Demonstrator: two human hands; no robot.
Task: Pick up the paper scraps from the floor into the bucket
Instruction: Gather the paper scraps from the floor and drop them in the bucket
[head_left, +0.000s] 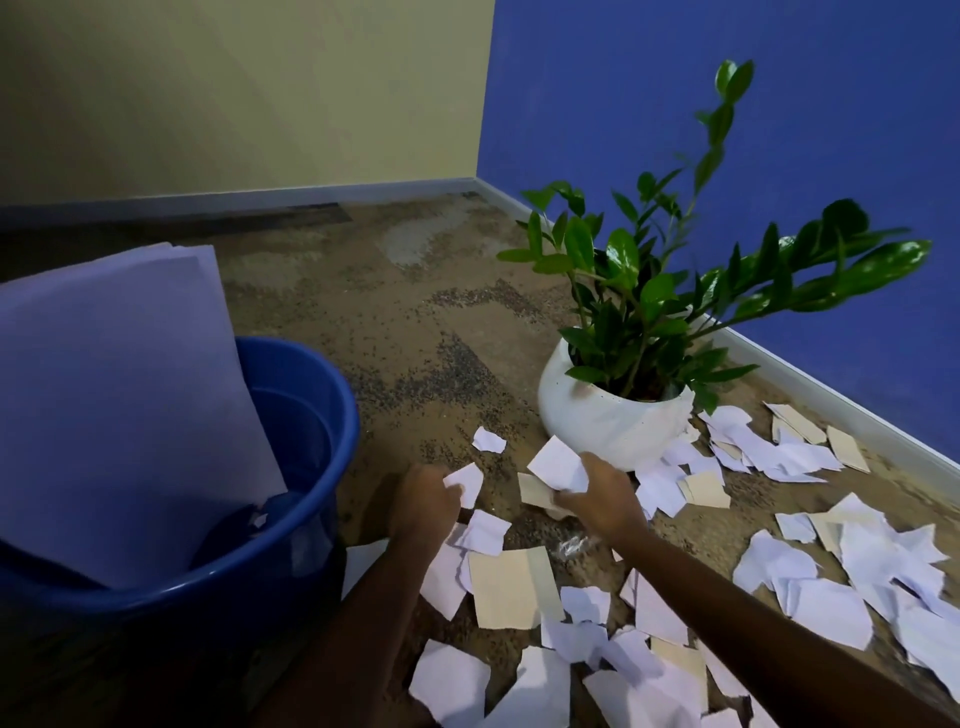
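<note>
Left hand (426, 501) low over the floor (395, 312), fingers curled round one white scrap (466, 483). Right hand (597, 499) grasping a small bunch (557, 465) of white and beige pieces, just near of the white plant pot (608, 423). Blue bucket (347, 415) at near left, beside the left forearm. Large pale sheets (119, 389) stand tilted inside it. Loose paper scraps (826, 608), white and beige, lie scattered on the floor between the arms and out right toward the blue wall (779, 156).
</note>
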